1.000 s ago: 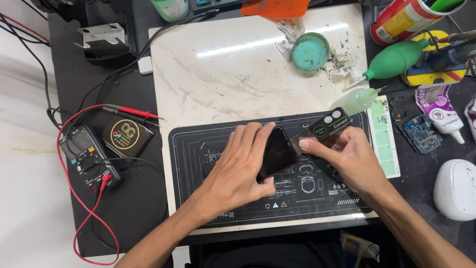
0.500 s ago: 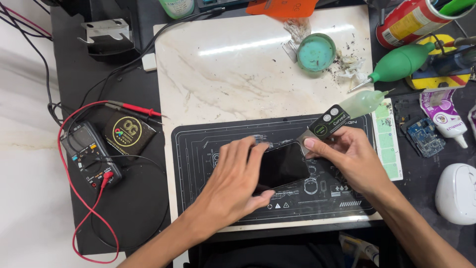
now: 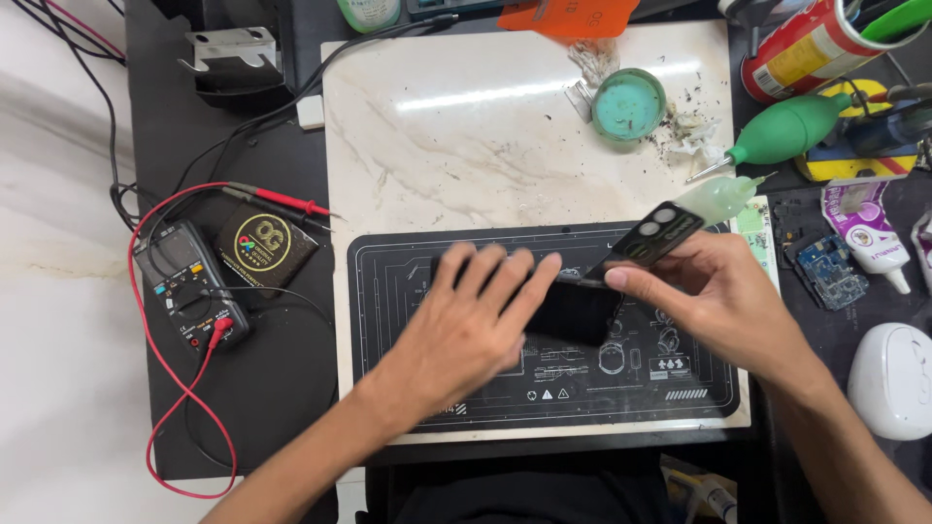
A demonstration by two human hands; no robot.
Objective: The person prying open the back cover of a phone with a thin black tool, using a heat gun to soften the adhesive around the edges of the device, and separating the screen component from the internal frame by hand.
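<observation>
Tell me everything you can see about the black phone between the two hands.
The black phone is a flat, dark, glossy slab. It lies low over the black work mat, roughly level. The left hand covers its left part with spread fingers; the right hand meets its upper right corner. Its left end is hidden.

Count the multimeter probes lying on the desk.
2. A red probe and a black probe lie side by side above the multimeter, left of the marble slab. Others may be hidden.
</observation>
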